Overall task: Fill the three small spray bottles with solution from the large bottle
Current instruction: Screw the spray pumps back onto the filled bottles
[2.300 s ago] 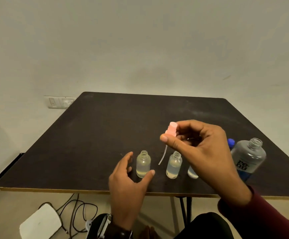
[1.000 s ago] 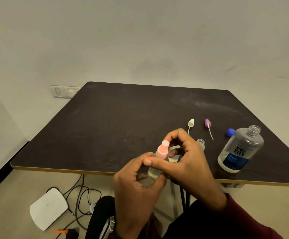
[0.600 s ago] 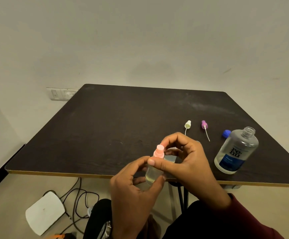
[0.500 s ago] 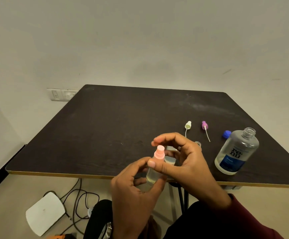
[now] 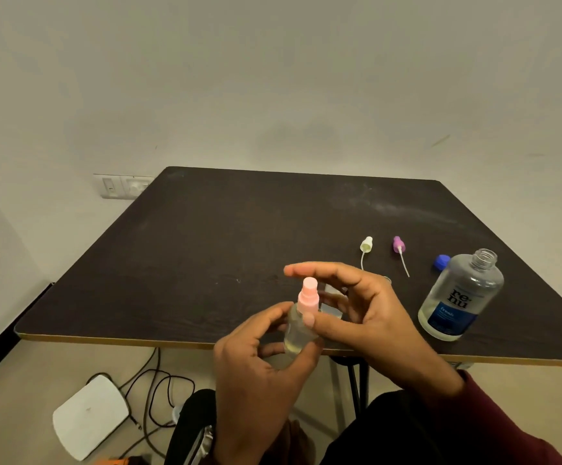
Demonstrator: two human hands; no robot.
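Note:
My left hand [image 5: 256, 357] grips a small clear bottle [image 5: 298, 337] with pale liquid, held just over the near edge of the dark table [image 5: 205, 250]. A pink spray head [image 5: 308, 297] sits on its neck. My right hand [image 5: 363, 313] has its thumb against the base of the pink head, with the index finger stretched out above and behind it. A second small bottle [image 5: 331, 308] shows partly behind my right hand, and only the rim of a third [image 5: 387, 280] is visible. The large uncapped bottle [image 5: 460, 297] stands at the right.
A white spray head [image 5: 366, 245] and a purple one [image 5: 397, 245] lie on the table with their tubes toward me. A blue cap [image 5: 442, 261] sits behind the large bottle. On the floor are a white device [image 5: 88, 417] and cables [image 5: 158, 391].
The pink spray head went from my right hand onto the small bottle, which my left hand picked up. My right index finger has since lifted off the head and straightened.

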